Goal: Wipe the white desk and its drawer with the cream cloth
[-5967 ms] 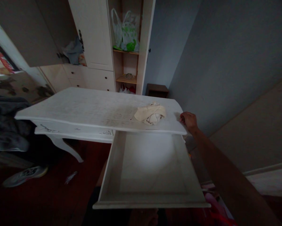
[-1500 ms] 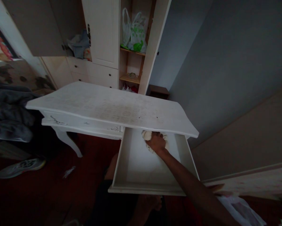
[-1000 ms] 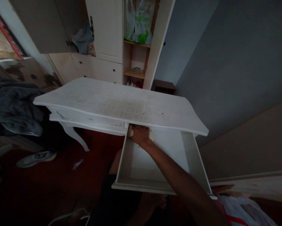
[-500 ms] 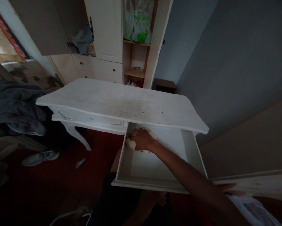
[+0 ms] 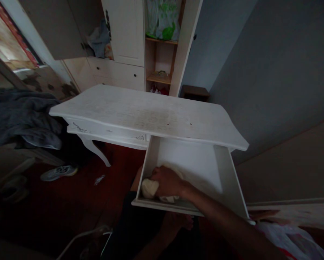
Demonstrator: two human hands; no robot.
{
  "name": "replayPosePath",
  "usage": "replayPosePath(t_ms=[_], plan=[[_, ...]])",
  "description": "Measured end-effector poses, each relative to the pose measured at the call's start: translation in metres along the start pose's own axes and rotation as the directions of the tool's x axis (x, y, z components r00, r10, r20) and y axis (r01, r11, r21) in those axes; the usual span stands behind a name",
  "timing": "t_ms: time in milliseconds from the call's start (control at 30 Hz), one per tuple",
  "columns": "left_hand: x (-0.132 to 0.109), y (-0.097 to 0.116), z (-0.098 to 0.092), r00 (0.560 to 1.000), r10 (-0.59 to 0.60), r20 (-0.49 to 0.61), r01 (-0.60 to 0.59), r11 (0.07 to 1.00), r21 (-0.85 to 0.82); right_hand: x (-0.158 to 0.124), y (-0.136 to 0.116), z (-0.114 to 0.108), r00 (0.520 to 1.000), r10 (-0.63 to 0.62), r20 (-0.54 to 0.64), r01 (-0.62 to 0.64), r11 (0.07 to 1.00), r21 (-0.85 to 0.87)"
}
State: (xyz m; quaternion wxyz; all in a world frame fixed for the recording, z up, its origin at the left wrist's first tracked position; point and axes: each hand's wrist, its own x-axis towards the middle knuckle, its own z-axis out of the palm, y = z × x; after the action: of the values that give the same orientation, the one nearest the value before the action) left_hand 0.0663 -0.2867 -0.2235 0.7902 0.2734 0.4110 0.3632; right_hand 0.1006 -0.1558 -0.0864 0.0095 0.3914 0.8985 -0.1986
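My right hand [image 5: 167,181] is closed on a crumpled cream cloth [image 5: 150,188], pressing it into the front left corner of a pulled-out white drawer [image 5: 228,169]. Parts of the cloth bulge out on both sides of the fingers. The drawer belongs to a white desk [image 5: 118,104] with curved legs and a smudged top. Below the drawer front, in shadow over my dark-clothed lap, is my left hand [image 5: 178,221]; the drawer edge and the gloom hide most of its fingers.
A grey blanket [image 5: 23,115] lies heaped at the left, above a grey shoe [image 5: 59,172] on the red floor. Behind the desk stands a white wardrobe [image 5: 126,32] with open doors and a plastic bag [image 5: 164,21] inside. Another plastic bag [image 5: 289,238] is at the lower right.
My right hand has drawn the cloth from the drawer's back left area toward its front left corner. The view has shifted slightly. My left hand stays under the drawer.
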Motion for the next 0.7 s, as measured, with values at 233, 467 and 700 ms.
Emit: replayPosePath(t_ms=[233,467,700], plan=[[-0.003,0.009,0.005,0.999,-0.046,-0.003,0.046,0.999,-0.025,0.017,0.023,-0.036,0.808,0.356,-0.469,-0.217,0.920,0.326],[-0.005,0.011,0.006,0.999,-0.047,0.009,0.047,0.998,-0.051,0.045,0.006,-0.032,0.843,0.274,-0.462,-0.160,0.949,0.272],[-0.001,0.002,0.005,1.000,-0.016,-0.006,0.016,0.998,-0.067,0.007,-0.020,-0.026,0.972,0.106,-0.209,-0.065,0.979,0.193]])
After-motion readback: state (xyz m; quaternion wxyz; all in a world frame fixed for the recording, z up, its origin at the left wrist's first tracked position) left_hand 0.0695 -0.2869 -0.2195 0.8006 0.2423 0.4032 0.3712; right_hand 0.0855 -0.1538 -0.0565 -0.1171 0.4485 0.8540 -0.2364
